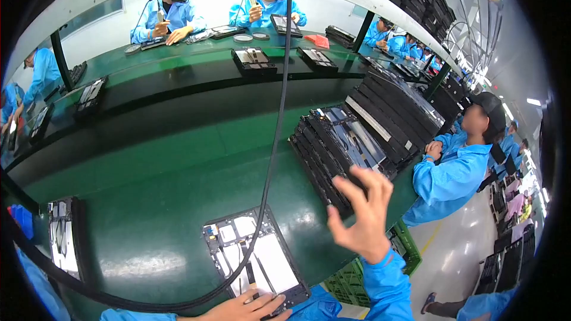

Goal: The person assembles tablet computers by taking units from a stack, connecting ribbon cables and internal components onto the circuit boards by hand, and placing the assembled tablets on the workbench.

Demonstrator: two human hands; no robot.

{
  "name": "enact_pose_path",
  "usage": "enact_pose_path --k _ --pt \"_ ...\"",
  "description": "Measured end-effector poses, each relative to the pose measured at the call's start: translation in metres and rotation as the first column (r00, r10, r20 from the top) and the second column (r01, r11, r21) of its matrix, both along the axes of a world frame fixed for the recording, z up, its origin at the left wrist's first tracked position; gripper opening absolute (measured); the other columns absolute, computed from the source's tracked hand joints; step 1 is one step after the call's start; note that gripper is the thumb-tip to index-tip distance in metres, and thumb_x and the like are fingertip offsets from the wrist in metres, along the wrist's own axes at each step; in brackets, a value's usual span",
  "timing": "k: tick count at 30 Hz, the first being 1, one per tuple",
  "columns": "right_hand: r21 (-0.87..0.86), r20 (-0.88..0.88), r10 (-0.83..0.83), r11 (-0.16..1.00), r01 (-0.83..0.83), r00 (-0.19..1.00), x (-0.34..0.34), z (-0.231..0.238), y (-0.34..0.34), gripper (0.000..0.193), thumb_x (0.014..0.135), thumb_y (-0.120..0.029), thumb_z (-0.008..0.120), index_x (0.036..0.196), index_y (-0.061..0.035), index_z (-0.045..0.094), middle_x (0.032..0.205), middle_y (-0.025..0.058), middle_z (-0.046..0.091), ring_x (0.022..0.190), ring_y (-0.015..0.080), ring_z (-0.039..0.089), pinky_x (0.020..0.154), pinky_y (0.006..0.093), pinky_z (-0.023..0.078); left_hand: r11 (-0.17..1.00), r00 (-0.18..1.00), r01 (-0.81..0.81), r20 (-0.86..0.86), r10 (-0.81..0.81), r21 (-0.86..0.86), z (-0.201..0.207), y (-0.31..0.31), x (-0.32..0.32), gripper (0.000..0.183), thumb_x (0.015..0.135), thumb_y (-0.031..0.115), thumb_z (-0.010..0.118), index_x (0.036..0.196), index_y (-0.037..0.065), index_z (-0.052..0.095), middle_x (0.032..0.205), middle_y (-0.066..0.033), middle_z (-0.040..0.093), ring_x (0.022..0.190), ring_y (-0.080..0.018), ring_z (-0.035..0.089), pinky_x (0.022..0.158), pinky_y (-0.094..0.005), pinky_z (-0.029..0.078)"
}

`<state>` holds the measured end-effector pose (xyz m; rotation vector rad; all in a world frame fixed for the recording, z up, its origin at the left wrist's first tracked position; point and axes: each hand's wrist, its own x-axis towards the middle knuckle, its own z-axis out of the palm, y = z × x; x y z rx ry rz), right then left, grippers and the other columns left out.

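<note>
An opened tablet lies on the green bench in front of me, its white battery panels, dark ribbon cables and circuit parts exposed. My left hand rests on its near edge with the fingers stretched out. Raised to the right of the tablet is my right hand, fingers spread and curved, with nothing between them. Just beyond that hand stands a stack of similar opened tablets; in this view the fingertips overlap the stack's near side, and I cannot tell whether they touch.
A black cable hangs across the view. More opened devices lie at the left, near a blue bin. Tall black stacks stand at the right, with a green crate below the bench. Co-workers sit opposite and at the right.
</note>
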<state>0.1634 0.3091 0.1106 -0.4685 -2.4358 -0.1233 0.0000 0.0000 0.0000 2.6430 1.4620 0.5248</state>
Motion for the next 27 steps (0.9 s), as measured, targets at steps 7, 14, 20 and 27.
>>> enact_pose_path --k 7,14,20,27 --pt "-0.040 0.224 -0.179 0.980 0.193 0.958 0.059 0.030 0.047 0.077 0.077 -0.018 0.093 0.149 -0.0124 0.069 0.140 0.0106 0.069 0.121 0.0341 0.064 0.100 0.0456 0.052 0.956 0.960 -0.280 0.010 0.280 0.089 0.023 0.034 -0.034 0.052 0.086 0.029 0.081 0.137 0.020 0.076 0.139 -0.0107 0.069 0.116 -0.0295 0.067 0.093 -0.0500 0.051" --pt "0.277 0.104 -0.167 0.952 0.133 0.980 0.047 0.023 0.061 0.084 0.065 -0.008 0.083 0.148 -0.0096 0.068 0.129 0.0097 0.070 0.110 0.0295 0.065 0.090 0.0425 0.052 0.733 0.773 -0.627 0.098 0.627 0.264 0.012 0.086 -0.144 0.041 0.089 0.018 0.078 0.128 0.009 0.074 0.132 -0.0171 0.070 0.118 -0.0385 0.064 0.101 -0.0515 0.050" --pt "0.360 -0.023 -0.154 0.921 0.152 0.988 0.025 0.019 0.087 0.068 0.064 0.000 0.075 0.132 -0.0076 0.076 0.113 0.0081 0.070 0.099 0.0304 0.063 0.082 0.0415 0.055 0.435 0.515 -0.853 0.325 0.793 0.288 -0.020 0.110 -0.250 0.030 0.090 0.007 0.073 0.121 0.005 0.074 0.126 -0.0156 0.071 0.120 -0.0386 0.063 0.105 -0.0508 0.050" --pt "0.516 -0.157 0.112 0.856 -0.015 0.981 0.011 0.017 0.025 0.066 0.066 -0.007 0.077 0.131 -0.0135 0.084 0.098 0.0042 0.069 0.074 0.0238 0.058 0.068 0.0388 0.048 0.345 0.524 -0.838 0.449 0.723 0.422 0.002 0.087 -0.217 0.031 0.089 0.003 0.070 0.120 0.003 0.073 0.127 -0.0163 0.070 0.128 -0.0399 0.061 0.112 -0.0511 0.048"
